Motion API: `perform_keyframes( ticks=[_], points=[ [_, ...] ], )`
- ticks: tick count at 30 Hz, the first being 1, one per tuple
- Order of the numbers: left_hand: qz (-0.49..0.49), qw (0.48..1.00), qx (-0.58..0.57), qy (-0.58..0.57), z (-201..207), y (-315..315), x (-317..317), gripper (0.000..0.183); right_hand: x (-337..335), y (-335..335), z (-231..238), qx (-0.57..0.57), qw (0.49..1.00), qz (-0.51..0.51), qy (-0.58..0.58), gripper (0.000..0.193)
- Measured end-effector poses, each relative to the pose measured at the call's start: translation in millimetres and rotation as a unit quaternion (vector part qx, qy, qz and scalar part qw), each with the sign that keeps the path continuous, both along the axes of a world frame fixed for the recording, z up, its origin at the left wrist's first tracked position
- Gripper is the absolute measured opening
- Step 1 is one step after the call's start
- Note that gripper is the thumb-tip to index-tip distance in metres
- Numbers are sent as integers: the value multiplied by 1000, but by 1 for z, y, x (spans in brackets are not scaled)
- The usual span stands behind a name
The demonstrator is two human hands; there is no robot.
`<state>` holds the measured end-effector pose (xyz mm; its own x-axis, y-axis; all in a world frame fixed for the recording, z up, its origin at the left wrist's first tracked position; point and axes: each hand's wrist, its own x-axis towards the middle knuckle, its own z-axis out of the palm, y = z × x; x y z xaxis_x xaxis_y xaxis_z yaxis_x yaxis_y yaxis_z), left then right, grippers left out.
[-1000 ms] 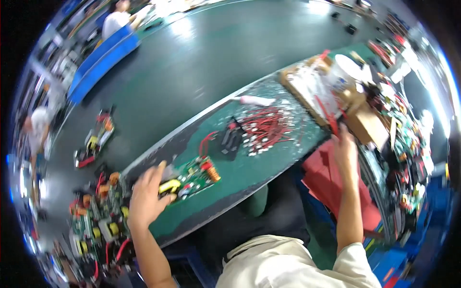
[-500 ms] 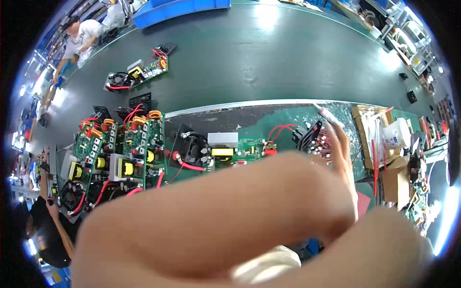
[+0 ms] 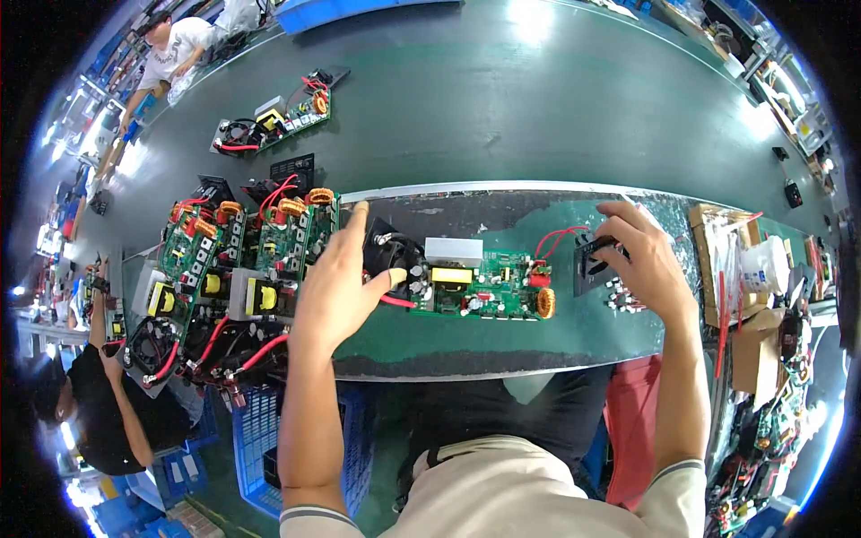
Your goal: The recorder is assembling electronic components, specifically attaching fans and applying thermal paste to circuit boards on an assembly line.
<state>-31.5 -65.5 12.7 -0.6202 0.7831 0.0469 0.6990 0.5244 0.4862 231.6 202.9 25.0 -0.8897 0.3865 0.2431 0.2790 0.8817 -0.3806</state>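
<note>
A green circuit board (image 3: 502, 287) lies lengthwise on the bench in front of me. It carries a yellow transformer, a grey heat sink and a copper coil. At its left end is a black fan (image 3: 395, 260) with a thick red cable. My left hand (image 3: 336, 291) is at this end, index finger stretched out and thumb apart over the fan's edge. Thin red wires run from the board's right end toward a black panel (image 3: 587, 273). My right hand (image 3: 641, 255) has its fingers curled onto the panel's top. Small screw-like parts (image 3: 619, 296) lie beneath that hand.
Several similar boards (image 3: 265, 255) stand close together at my left, and another board (image 3: 278, 117) rests on the dark belt. A cardboard tray (image 3: 708, 269) and a white cup (image 3: 762, 264) are at the right. Two people are at the left. A blue crate (image 3: 256, 439) sits below.
A forearm that stretched across the view toward the right has drawn back. My left hand is now at the fan end. A white tube seen in a hand earlier is no longer plainly visible.
</note>
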Motion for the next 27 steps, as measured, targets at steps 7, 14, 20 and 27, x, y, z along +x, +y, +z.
perform_keyframes(
  ticks=[7, 14, 20, 27],
  points=[
    [2, 994, 29, -102, -13, 40, -17, 90, 22, -79, 34, 60, 998, 18, 1, 27],
    [-212, 966, 139, -58, -38, 128, -11, 80, 95, -153, -28, -223, 973, -54, 12, 27],
    [-102, 880, 392, -246, -89, 124, -17, 55, 111, -176, -68, -217, 971, -99, -10, 24],
    [-7, 871, 418, -260, -85, 117, -32, 47, 95, -185, -61, -22, 992, -75, -95, 28]
  ],
)
